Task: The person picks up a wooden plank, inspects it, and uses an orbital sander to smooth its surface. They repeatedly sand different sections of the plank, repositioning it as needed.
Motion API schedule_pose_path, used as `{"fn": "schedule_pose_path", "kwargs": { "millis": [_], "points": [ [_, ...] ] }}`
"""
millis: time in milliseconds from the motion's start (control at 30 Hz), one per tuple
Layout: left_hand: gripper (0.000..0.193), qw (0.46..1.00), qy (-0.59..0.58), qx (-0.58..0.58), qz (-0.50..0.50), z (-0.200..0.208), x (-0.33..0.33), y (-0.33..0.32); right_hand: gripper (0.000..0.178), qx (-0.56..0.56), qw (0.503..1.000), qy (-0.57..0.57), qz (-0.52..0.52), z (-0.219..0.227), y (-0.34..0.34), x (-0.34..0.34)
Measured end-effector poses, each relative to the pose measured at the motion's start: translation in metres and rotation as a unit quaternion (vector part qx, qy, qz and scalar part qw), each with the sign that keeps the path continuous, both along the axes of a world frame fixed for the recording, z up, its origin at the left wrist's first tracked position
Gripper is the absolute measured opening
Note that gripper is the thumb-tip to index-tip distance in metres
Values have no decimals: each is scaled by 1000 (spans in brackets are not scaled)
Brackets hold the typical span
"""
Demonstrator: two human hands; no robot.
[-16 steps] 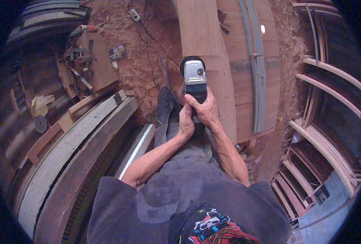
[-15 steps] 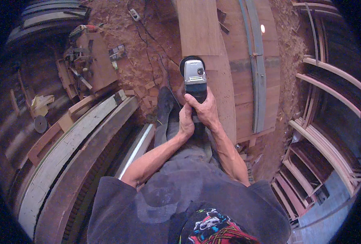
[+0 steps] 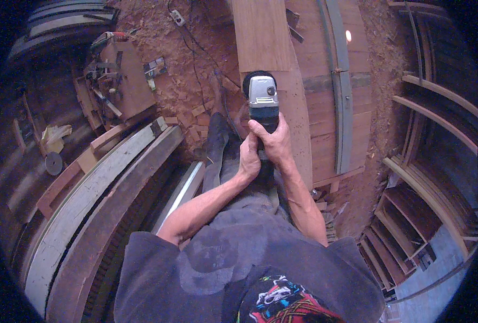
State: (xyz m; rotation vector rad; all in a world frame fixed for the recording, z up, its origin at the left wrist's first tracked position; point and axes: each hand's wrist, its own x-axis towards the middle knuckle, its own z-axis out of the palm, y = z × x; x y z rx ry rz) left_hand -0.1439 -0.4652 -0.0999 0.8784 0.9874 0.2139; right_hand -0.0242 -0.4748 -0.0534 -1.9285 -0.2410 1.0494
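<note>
An angle grinder (image 3: 263, 96) with a silver head, a dark body and a black round disc lies at the middle of the view. The disc is over the near end of a pale wooden board (image 3: 261, 35); whether it touches the wood I cannot tell. My right hand (image 3: 276, 141) is closed around the right side of the grinder's body, behind the silver head. Just behind it, on the left, my left hand (image 3: 249, 157) grips the grinder's rear part, its fingers partly hidden. Another long board (image 3: 299, 124) runs below the pale one.
Long thick beams (image 3: 96, 188) lie at the left. A grey strip (image 3: 342, 113) rests on wide planks at the right. Cables and a white power socket (image 3: 178, 18) lie on the dirt floor among wood scraps. Stacked timber frames (image 3: 438, 97) stand at the far right.
The grinder and both hands have shifted slightly to the right. The grip of both hands stays the same.
</note>
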Motion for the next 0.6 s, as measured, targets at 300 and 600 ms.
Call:
{"fn": "schedule_pose_path", "kwargs": {
  "millis": [300,600],
  "points": [
    [77,999,-39,-12,17,-19,0,-8,61,0,1000,-18,1,-12,-8,3],
    [73,998,-38,44,7,12,19,3,55,6,999,-8,-36,-10,-10,7]
  ]
}}
